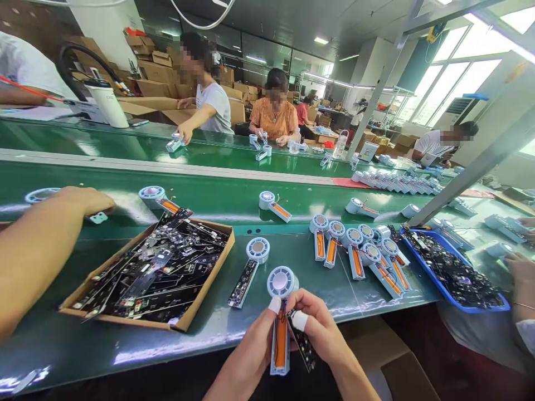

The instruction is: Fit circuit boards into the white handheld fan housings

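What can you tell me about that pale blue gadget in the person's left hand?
The gadget looks plastic: a round head with a spoked grille around a shiny disc, and a narrow, open handle showing an orange insert. Its grille faces up, head pointing away from the wearer. The left hand grips it, thumb in a white cover near the neck. The right hand holds a black circuit board beside it; whether that touches it is unclear.

"What stands far beyond your left hand (251, 351)?"
"A white tumbler (110, 106), off to its left, with cardboard boxes (159, 72) stacked behind."
"And past your right hand (317, 328)?"
"You have clear bottles (295, 143) far ahead, and windows (449, 92) high to the right."
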The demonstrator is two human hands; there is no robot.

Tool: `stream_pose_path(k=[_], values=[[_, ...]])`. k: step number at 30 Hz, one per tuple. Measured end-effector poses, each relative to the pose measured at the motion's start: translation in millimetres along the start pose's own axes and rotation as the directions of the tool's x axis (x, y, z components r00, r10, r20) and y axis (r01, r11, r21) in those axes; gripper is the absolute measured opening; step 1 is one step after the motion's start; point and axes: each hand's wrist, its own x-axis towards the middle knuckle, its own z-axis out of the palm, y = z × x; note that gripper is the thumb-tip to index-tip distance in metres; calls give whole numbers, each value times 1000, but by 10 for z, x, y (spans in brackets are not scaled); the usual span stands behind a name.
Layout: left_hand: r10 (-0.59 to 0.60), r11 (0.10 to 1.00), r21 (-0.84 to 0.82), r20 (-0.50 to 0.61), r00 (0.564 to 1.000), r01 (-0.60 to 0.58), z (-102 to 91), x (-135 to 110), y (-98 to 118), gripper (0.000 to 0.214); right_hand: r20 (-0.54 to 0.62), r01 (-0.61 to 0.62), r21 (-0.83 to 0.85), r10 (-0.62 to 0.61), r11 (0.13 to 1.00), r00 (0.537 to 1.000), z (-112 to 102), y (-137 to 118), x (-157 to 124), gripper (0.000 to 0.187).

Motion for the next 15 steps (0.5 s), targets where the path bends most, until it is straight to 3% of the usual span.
stream_pose_path(k=[2, 4, 7, 10, 12, 13, 15], values=[[-35, 996, -86, -4, 999, 35, 15, -1, -58, 62, 23, 16, -42, -15, 999, 1000, 25, -26, -17, 30], [8, 999, -30, -114, 993, -11, 11, 9, -142, 58, 7, 14, -60, -13, 998, 1000, 27, -60, -19, 35], [179, 976, 175, -282, 943, -133, -28, 32, -261, 47, -59, 18, -164, -28, 986, 998, 1, -115, -2, 34], [338, 918, 307, -274, 900, -250, -89, 50, -318, 43, -133, 34, -365, -88, 930, 987, -33, -173, 15, 31], [350, 910, 318, -246, 904, -266, -120, 51, -312, 44, -164, 33, -563, -150, 826, 975, -52, -219, 15, 25], [349, 910, 318, -244, 905, -266, -130, 48, -296, 45, -150, 38, -681, -190, 731, 970, -59, -248, 11, 19], [362, 904, 332, -257, 896, -270, -136, 36, -244, 45, -61, 63, -884, -248, 462, 967, -63, -322, -7, 14]])
